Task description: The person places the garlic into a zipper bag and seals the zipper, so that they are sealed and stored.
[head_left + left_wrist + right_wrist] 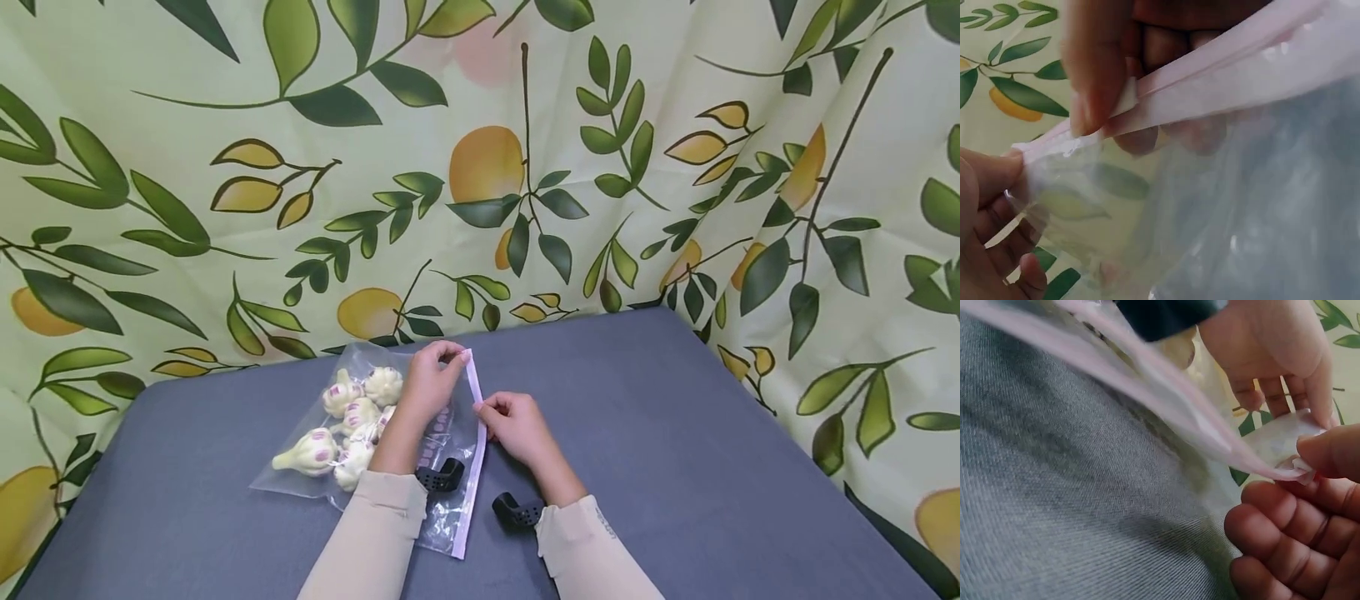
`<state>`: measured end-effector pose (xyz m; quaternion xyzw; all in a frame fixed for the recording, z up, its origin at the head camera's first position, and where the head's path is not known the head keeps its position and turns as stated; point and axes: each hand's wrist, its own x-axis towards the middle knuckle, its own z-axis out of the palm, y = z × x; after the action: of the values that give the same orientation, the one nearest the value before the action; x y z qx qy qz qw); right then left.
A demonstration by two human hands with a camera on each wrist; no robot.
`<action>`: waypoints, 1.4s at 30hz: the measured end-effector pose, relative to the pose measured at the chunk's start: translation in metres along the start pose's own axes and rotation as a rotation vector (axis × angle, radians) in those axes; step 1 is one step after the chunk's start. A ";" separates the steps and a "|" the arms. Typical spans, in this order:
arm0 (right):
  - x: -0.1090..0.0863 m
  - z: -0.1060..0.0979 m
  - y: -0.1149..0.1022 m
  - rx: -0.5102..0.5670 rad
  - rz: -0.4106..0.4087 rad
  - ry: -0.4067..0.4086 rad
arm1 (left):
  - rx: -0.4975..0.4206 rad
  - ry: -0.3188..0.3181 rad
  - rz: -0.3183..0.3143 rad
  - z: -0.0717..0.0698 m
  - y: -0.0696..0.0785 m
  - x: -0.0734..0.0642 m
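A clear zip bag (442,521) lies on the table with several whole garlic bulbs (307,452) inside, white with purple patches. Along its right edge runs a pink zip strip (474,467). My left hand (431,379) pinches the strip's far end, also visible in the left wrist view as the left hand (988,206). Closer to me, my right hand (516,425) pinches a small white slider (1300,465) on the strip between thumb and finger. In the right wrist view the strip's two edges stand apart on the near side of the slider. The left forearm hides part of the bag.
A grey cloth-covered table (637,433) spreads beneath the bag. Behind it and along the right side hangs a curtain (420,250) printed with leaves and oranges. Black wrist mounts (517,510) sit at both wrists, close to the bag and tabletop.
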<state>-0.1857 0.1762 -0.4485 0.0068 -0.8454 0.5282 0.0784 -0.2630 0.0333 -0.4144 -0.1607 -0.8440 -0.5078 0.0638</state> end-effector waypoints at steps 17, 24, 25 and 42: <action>-0.002 -0.005 0.008 0.265 0.403 -0.196 | 0.116 0.033 -0.094 0.040 -0.006 0.041; -0.006 -0.019 0.014 0.203 0.377 -0.399 | 0.102 0.100 -0.110 0.035 -0.003 0.053; -0.007 -0.020 0.014 0.186 0.363 -0.425 | 0.100 0.103 -0.109 0.033 -0.003 0.054; -0.040 -0.041 0.014 0.091 0.250 -0.702 | 0.098 0.178 -0.138 0.021 -0.006 0.056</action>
<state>-0.1425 0.2157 -0.4488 0.0877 -0.7909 0.5362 -0.2814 -0.3166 0.0610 -0.4144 -0.0531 -0.8678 -0.4814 0.1112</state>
